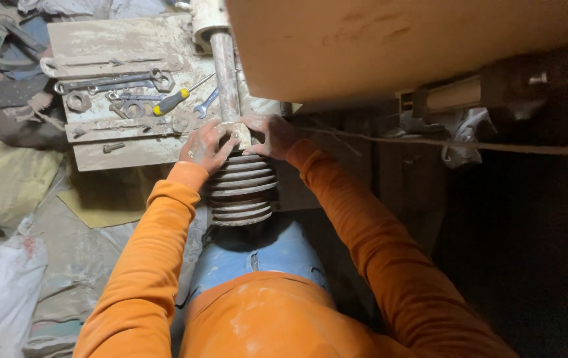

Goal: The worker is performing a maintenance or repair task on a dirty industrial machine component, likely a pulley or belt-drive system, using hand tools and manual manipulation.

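The left hand (pixel 204 146) lies spread, fingers partly open, against the upper left edge of a dark grey, multi-grooved metal pulley (pixel 241 192), pressing on it rather than wrapped around it. The right hand (pixel 267 134) cups the pulley's top from the other side, fingers curled over the rim; how firmly it grips cannot be told. Both hands are dusted with pale grime. The pulley sits on the end of a rusty, mud-caked steel shaft (pixel 226 76), just above the person's blue-jeaned lap. To the left of the shaft, a dirty flat metal plate (pixel 112 46) carries several grey wrenches (pixel 108 83), a large hex nut (pixel 78 101) and a yellow-handled screwdriver (pixel 171 101). A thin taut rope (pixel 463 144) runs off to the right.
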